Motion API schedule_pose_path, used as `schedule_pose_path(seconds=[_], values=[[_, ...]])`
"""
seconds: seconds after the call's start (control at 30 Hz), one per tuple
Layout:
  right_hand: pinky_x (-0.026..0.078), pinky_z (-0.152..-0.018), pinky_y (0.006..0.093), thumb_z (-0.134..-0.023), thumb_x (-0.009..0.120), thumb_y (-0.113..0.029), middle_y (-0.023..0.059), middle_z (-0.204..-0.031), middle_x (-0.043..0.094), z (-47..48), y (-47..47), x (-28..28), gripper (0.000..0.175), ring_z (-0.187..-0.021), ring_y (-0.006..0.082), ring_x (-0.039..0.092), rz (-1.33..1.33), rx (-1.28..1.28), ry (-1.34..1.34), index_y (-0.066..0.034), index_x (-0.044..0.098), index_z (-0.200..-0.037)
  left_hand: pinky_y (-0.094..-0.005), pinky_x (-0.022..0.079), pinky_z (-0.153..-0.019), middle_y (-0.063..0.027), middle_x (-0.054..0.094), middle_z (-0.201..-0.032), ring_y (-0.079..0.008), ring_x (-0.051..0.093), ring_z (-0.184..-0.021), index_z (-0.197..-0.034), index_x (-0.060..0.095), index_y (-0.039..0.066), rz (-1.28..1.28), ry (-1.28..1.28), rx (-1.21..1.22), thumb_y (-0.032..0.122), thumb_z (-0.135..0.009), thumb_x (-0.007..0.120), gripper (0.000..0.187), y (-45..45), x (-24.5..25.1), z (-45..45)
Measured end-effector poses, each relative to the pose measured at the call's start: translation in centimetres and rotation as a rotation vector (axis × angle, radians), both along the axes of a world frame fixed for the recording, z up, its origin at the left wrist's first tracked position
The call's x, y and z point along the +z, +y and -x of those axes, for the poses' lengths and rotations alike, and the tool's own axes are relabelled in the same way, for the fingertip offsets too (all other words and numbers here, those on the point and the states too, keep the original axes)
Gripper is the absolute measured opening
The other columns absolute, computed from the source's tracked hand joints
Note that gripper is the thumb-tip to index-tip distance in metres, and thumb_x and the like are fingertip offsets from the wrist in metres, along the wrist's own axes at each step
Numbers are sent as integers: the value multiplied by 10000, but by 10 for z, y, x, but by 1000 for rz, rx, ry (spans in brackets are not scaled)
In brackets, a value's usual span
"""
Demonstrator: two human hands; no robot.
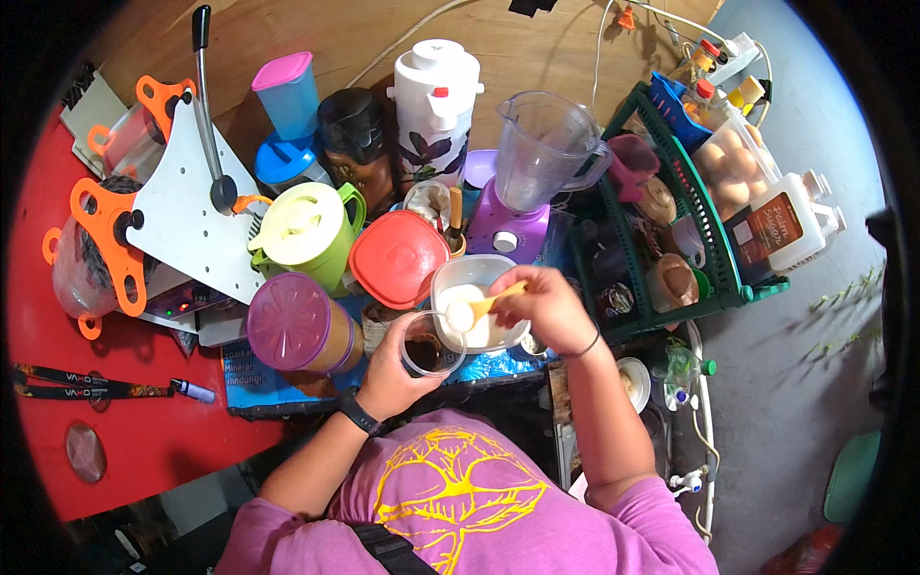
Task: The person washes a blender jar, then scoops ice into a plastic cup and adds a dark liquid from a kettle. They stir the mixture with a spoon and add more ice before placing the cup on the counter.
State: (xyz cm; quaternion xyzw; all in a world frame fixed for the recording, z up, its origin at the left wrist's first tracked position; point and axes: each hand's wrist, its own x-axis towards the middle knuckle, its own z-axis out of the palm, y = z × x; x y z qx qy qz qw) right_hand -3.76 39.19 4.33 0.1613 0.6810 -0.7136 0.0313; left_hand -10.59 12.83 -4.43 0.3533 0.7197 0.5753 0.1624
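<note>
A clear plastic cup [425, 353] with dark liquid in it is held in my left hand [394, 374]. My right hand [546, 305] grips the handle of a small yellow spoon [483, 307], whose bowl holds white powder or grains. The spoon's bowl is beside the cup's rim, above a clear plastic tub [471, 267] containing more of the white substance. A red plastic lid [399, 259] rests tilted just behind the cup. To the left of my left hand stands a jar with a purple lid [291, 321] and light brown contents.
A green pitcher [307, 230], a white vacuum flask [435, 108] and a purple blender [507, 226] stand behind. At right, a green plastic rack [708, 215] holds eggs [732, 165] and a syrup jug [773, 226]. A cup-sealing machine with a long lever [208, 122] stands left, on the red tabletop [165, 445].
</note>
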Motion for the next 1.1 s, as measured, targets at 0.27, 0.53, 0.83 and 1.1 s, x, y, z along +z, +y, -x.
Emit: schedule_pose_path(seconds=[0.27,0.53,0.83,1.1], values=[[575,-848,404,-797,649,25,178,-1012,759,-16,-51,24,264,-951,358,724,-704,369,460,-40,803,-1001,-408,464,-1114,-149,596,-1353,-246,595,-1278,-1472,431,33,-11,-116,43,50,-704,891,895,-3,-9,-3],[589,-839,486,-854,609,-97,257,-955,749,68,-19,-88,240,-904,415,746,-1186,360,-86,-33,813,-962,-417,454,-1120,-176,594,-1355,-282,590,-1284,-1473,428,35,43,-113,87,54,-699,889,901,-22,-11,-2],[609,-715,396,-844,675,-87,239,-895,767,61,6,-120,189,-781,312,774,-901,641,-143,54,786,-905,-420,449,-1127,-189,590,-1357,-289,577,-1305,-1482,407,38,88,-127,89,58,-696,893,925,-25,-16,-2],[575,-600,283,-928,654,11,107,-810,744,24,33,-28,95,-655,172,734,-170,-48,-282,42,735,-966,-416,452,-1124,-161,586,-1359,-272,572,-1308,-1478,405,30,68,-106,31,67,-707,895,914,-9,-15,-3]])
